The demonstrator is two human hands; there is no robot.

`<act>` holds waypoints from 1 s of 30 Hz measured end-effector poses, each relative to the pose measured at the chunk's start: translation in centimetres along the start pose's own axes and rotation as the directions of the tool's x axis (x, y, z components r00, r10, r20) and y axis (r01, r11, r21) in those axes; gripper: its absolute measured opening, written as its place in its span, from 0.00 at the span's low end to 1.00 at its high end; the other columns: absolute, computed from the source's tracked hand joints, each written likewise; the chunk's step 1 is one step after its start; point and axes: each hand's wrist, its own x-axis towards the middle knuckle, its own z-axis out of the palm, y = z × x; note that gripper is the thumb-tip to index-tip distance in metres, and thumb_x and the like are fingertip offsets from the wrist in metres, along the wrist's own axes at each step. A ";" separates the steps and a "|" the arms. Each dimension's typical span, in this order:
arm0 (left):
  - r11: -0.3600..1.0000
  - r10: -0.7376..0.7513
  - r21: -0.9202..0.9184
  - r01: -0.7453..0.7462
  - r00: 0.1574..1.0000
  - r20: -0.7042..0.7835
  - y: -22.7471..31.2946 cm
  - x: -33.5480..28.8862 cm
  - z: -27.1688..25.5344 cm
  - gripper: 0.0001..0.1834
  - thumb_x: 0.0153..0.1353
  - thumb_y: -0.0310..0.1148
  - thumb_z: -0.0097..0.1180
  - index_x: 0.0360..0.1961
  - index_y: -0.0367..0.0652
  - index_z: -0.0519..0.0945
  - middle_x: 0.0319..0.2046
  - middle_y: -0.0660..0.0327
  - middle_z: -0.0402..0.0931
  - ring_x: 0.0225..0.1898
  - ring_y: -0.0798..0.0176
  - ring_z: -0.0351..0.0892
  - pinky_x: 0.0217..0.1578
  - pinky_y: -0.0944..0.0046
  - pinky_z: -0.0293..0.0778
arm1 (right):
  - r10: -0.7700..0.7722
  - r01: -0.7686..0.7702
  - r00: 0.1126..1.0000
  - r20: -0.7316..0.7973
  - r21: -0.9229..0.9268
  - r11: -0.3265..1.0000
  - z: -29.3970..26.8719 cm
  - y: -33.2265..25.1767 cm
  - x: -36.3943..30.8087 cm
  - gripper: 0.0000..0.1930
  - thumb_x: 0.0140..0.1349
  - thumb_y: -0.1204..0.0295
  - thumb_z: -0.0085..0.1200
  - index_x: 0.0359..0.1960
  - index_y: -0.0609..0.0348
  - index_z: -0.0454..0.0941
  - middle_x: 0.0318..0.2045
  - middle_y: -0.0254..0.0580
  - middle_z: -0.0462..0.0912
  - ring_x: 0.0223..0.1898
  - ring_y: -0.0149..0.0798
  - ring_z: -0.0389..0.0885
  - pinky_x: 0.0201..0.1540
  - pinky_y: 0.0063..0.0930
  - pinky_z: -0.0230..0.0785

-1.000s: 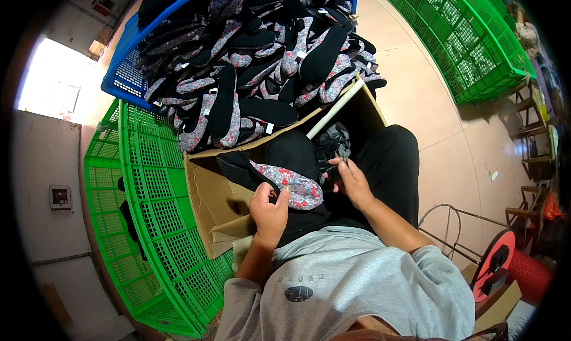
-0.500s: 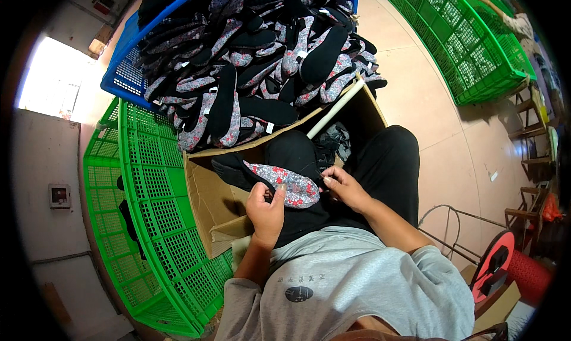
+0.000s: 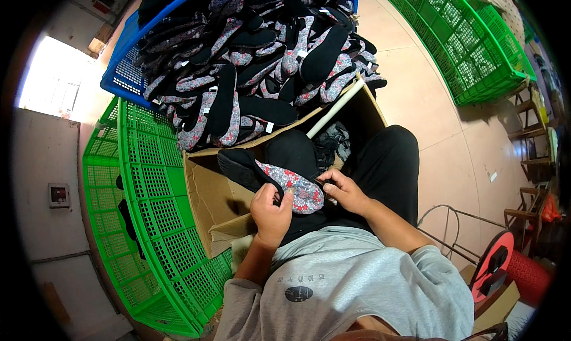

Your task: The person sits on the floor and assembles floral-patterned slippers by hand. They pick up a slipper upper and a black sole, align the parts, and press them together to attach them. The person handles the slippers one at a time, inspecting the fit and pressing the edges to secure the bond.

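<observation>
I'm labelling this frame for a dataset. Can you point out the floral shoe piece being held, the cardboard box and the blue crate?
floral shoe piece (image 3: 300, 192): head view, on its patterned fabric between the hands.
cardboard box (image 3: 205, 192): head view, on its inner left wall.
blue crate (image 3: 122, 73): head view, on its mesh side wall.

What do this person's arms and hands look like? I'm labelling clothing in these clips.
Both hands, left hand and right hand, are bare, with no gloves. The forearms are uncovered; grey sleeves of a sweatshirt end near the elbows. No rings or watch are visible.

right hand (image 3: 347, 191) drawn lower toward floral shoe upper (image 3: 291, 186), fingers pinching its edge
</observation>
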 end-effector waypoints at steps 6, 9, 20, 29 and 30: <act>1.000 0.015 0.007 -0.015 1.000 0.019 -0.3 -0.1 0.3 0.17 0.48 0.27 0.67 0.20 0.37 0.67 0.17 0.54 0.65 0.20 0.52 0.66 0.22 0.57 0.62 | -0.021 0.020 1.000 -0.015 -0.023 1.000 0.1 -0.5 -0.1 0.15 0.72 0.62 0.50 0.52 0.59 0.71 0.41 0.31 0.76 0.39 0.22 0.72 0.42 0.20 0.68; 1.000 0.010 0.011 -0.011 1.000 0.025 -0.3 -0.2 0.4 0.17 0.48 0.27 0.67 0.20 0.37 0.67 0.17 0.54 0.65 0.20 0.51 0.66 0.22 0.56 0.62 | -0.053 0.052 0.998 -0.026 -0.054 0.997 0.2 -0.9 0.0 0.15 0.72 0.63 0.50 0.51 0.59 0.71 0.40 0.30 0.76 0.38 0.21 0.72 0.42 0.19 0.68; 1.000 0.014 0.008 -0.015 0.999 0.038 -0.4 -0.2 0.7 0.18 0.48 0.28 0.68 0.19 0.38 0.66 0.17 0.53 0.65 0.20 0.50 0.65 0.22 0.56 0.61 | 0.004 0.008 0.995 -0.098 0.126 0.992 0.1 0.6 0.2 0.11 0.72 0.64 0.50 0.48 0.57 0.73 0.35 0.29 0.76 0.33 0.20 0.73 0.35 0.16 0.67; 0.603 -0.369 -0.743 0.290 0.927 0.063 -2.0 1.0 -0.3 0.05 0.64 0.26 0.57 0.40 0.39 0.76 0.36 0.62 0.80 0.35 0.69 0.78 0.38 0.68 0.74 | 0.408 -0.246 0.834 -0.372 0.411 0.878 -0.6 -0.9 0.7 0.14 0.73 0.54 0.44 0.48 0.46 0.72 0.29 0.26 0.76 0.23 0.18 0.62 0.21 0.10 0.50; 0.373 -0.430 -0.892 0.254 0.899 0.076 -2.3 1.9 -0.7 0.07 0.66 0.26 0.54 0.45 0.39 0.76 0.40 0.59 0.81 0.38 0.67 0.80 0.41 0.68 0.76 | 0.410 -0.250 0.829 -0.381 0.403 0.880 -0.5 -1.1 0.7 0.14 0.73 0.54 0.44 0.48 0.47 0.72 0.29 0.27 0.76 0.23 0.18 0.62 0.21 0.10 0.50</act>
